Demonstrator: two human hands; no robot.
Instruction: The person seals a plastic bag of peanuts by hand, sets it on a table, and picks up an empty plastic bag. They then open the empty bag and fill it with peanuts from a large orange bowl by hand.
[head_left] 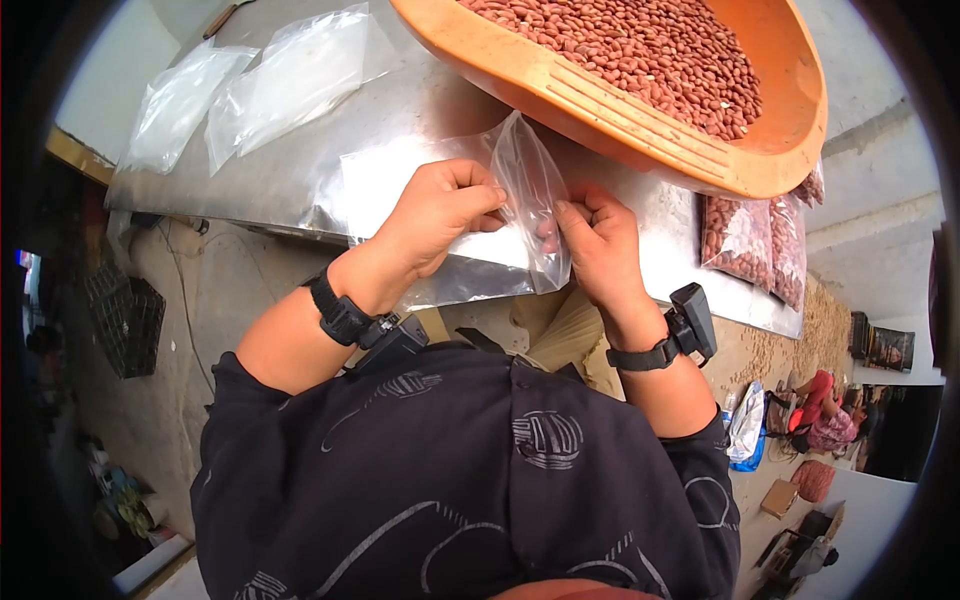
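Note:
A clear plastic bag [524,172] is stretched between my two hands over the table's near edge. On its left side, my left hand [445,215] pinches the film between thumb and curled fingers. My right hand [605,240] grips the bag's other side, also with thumb against fingers. Reddish nuts, probably peanuts, show through the film close to my right fingertips. Just beyond my hands stands an orange tub [600,95], tilted in this view and heaped with red-skinned peanuts [640,60].
Bags filled with peanuts [738,238] lie right of my right hand. Flat stacks of clear bags [300,80] rest at the metal table's [425,95] far left, near a wooden-handled tool [222,20]. A black crate [125,315] is on the floor; another person [832,425] sits at right.

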